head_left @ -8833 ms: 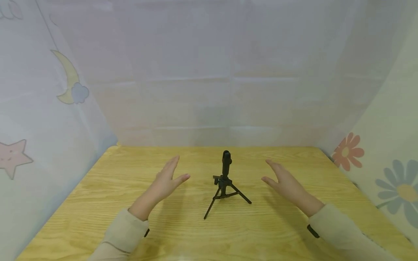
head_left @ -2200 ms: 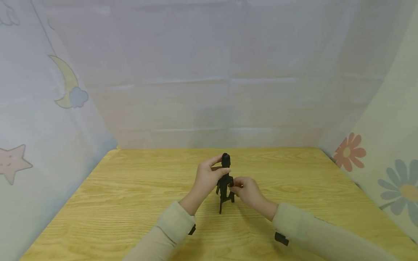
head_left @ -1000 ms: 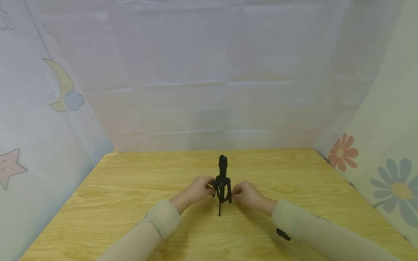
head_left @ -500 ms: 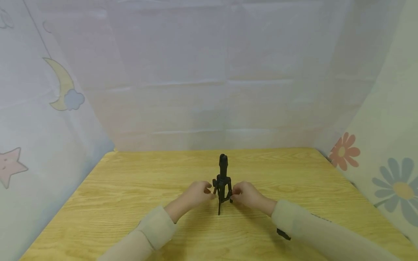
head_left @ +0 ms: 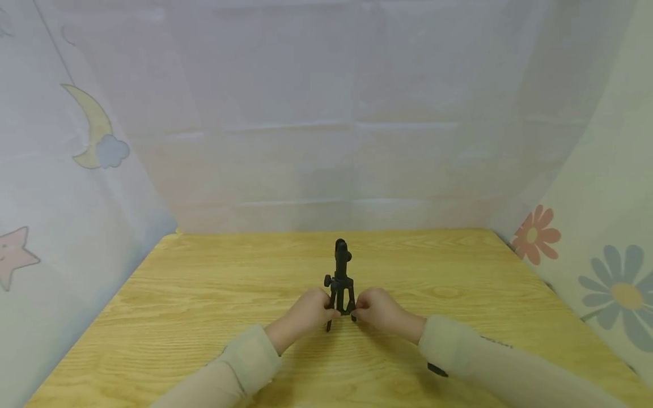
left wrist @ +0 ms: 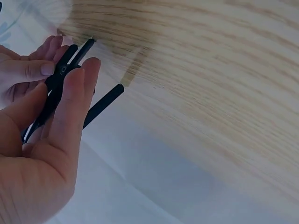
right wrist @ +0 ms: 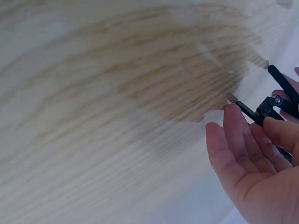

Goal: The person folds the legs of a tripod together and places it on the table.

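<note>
A small black tripod (head_left: pixel 341 263) stands upright on the wooden table, its legs drawn in close under the column. My left hand (head_left: pixel 305 313) pinches a leg on the tripod's left side between thumb and fingers. On the opposite side, my right hand (head_left: pixel 381 309) pinches another leg near its lower end. The left wrist view shows a leg (left wrist: pixel 105 105) sticking out past my left fingers. In the right wrist view, the brace hinge (right wrist: pixel 272 103) between the legs lies just beyond my right fingertips. A knob (head_left: pixel 327 280) juts from the tripod's left side.
The light wooden table (head_left: pixel 204 272) runs back to a pale cloth backdrop (head_left: pixel 285 170). Printed cloth walls rise at both sides, with a moon (head_left: pixel 92 119) on the left and a red flower (head_left: pixel 535 233) on the right.
The tripod's legs, spread wide at first, have come inward. My left hand has moved from the column down to a leg and grips it. The tripod has turned slightly; my right hand stays on its leg.
</note>
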The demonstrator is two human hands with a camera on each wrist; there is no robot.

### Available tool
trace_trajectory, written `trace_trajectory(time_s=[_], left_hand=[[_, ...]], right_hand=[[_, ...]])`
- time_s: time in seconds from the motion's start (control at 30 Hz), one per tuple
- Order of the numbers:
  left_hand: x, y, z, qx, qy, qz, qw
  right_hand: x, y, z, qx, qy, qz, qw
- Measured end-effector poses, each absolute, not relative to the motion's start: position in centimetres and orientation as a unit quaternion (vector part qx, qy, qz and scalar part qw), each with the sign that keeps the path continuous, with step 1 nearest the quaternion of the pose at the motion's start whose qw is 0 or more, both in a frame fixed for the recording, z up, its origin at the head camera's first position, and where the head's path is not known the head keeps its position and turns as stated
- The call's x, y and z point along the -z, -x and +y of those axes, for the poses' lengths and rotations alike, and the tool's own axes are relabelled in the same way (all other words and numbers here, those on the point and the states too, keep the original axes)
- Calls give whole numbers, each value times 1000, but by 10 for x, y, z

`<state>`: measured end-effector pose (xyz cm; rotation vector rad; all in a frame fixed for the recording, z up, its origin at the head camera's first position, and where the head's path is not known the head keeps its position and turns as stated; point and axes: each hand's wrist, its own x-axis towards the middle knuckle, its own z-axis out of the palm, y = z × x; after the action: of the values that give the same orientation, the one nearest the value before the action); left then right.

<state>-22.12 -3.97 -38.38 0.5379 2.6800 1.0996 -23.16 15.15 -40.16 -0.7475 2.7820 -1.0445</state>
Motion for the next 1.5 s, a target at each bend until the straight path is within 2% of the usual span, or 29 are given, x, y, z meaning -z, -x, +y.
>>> trace_trajectory(time_s=[0.2, 0.7, 1.1, 1.5], left_hand=[[384, 220, -42, -358, -192, 910, 84], [387, 231, -51, -356, -248, 894, 110], [387, 235, -54, -355, -258, 890, 122], [388, 236, -53, -358, -264, 887, 123]], right_hand=[[399, 232, 151, 321, 260, 910, 44], [401, 237, 152, 314, 294, 902, 43], [395, 244, 153, 200, 395, 896, 28], [392, 261, 151, 133, 456, 880, 4]])
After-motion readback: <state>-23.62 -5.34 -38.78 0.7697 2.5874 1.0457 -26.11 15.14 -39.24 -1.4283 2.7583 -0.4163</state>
